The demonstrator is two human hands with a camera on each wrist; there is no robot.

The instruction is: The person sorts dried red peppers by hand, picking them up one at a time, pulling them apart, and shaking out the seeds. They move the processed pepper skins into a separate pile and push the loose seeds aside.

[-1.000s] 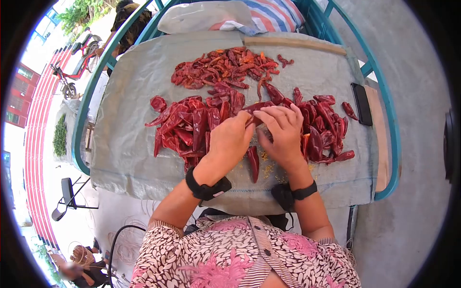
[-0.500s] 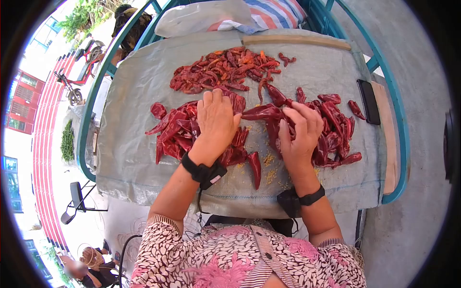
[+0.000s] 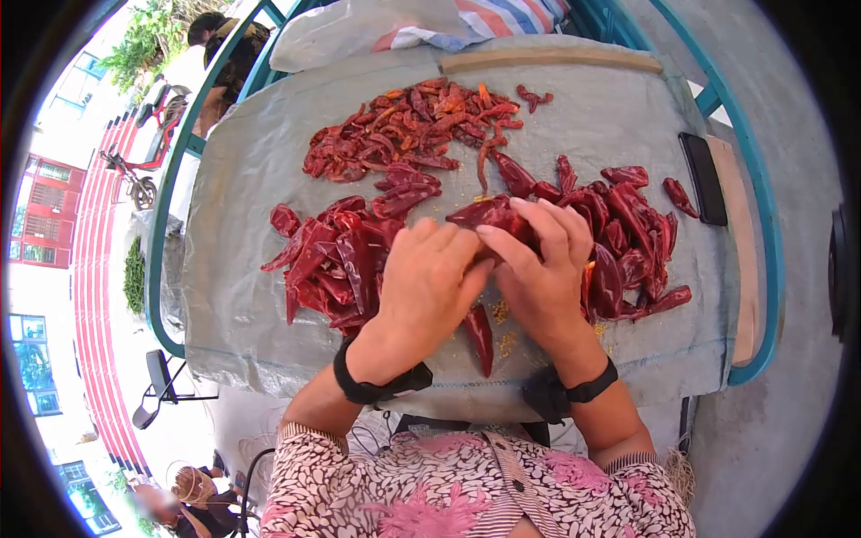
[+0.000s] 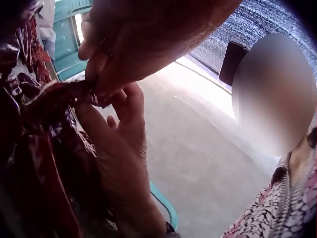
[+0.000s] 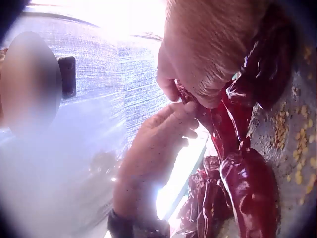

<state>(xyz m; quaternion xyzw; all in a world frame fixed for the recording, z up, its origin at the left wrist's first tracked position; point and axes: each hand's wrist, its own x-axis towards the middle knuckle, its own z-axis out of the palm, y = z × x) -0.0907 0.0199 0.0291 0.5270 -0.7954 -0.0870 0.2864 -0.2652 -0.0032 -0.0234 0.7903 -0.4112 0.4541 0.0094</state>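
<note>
My left hand (image 3: 426, 282) and right hand (image 3: 547, 269) meet over the middle of the sheet, fingertips close together. Between them they pinch a dark red dried chili pepper (image 4: 74, 90), partly hidden by the fingers. Left of my left hand lies a heap of large dried chilies (image 3: 314, 260). Another heap of large chilies (image 3: 628, 238) spreads to the right of my right hand. A single chili (image 3: 480, 341) lies below the hands, near scattered yellow seeds (image 3: 508, 343).
A pile of smaller, wrinkled chilies (image 3: 395, 134) lies at the far side of the grey sheet (image 3: 242, 332). A black phone (image 3: 703, 179) rests at the right, by the teal metal rail (image 3: 773, 305). A striped bag (image 3: 511, 18) sits beyond a wooden strip (image 3: 556, 61).
Half a second ago my left hand was spread over the left heap, apart from the right hand. It has come back to the right, and both hands are together again at a chili.
</note>
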